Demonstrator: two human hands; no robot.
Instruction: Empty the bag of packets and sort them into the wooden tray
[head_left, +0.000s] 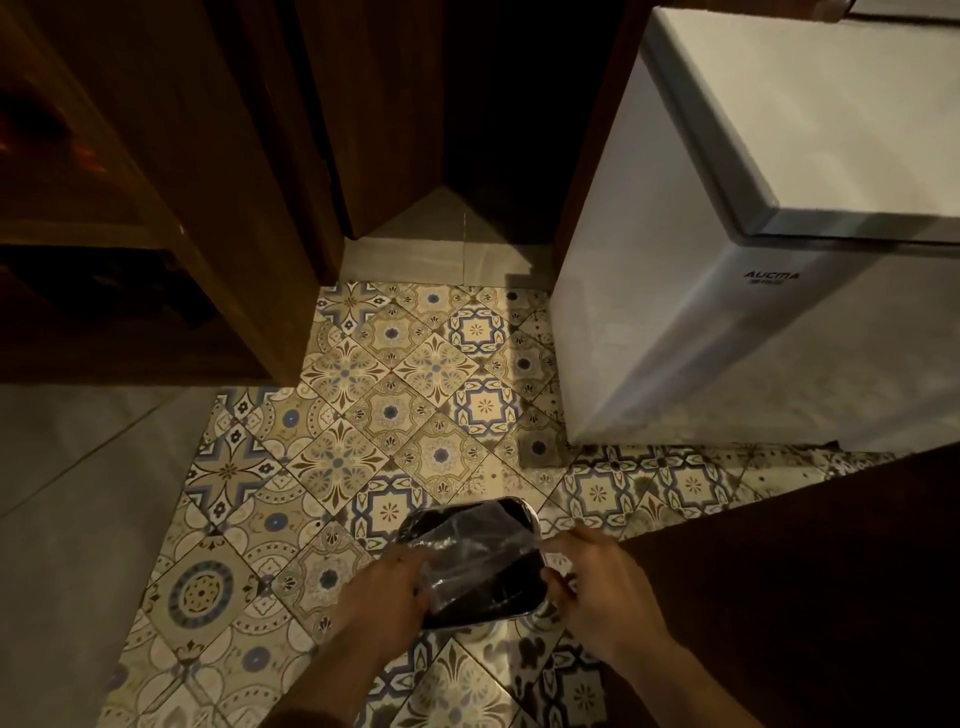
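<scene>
I hold a clear, crinkly plastic bag (475, 558) with dark contents in both hands, above the patterned ceramic floor tiles (363, 415). My left hand (382, 597) is closed on its near left edge, fingers curled over the film; my right hand (592, 577) pinches the right edge between thumb and fingers. A white chest freezer (753, 312) stands ahead on the right, dark wooden cabinets (182, 208) on the left. No wooden tray is in view, and I cannot make out separate packets through the film. I judge this the very start: the bag is not yet emptied. Next I need to find the tray and the bag's mouth.
</scene>
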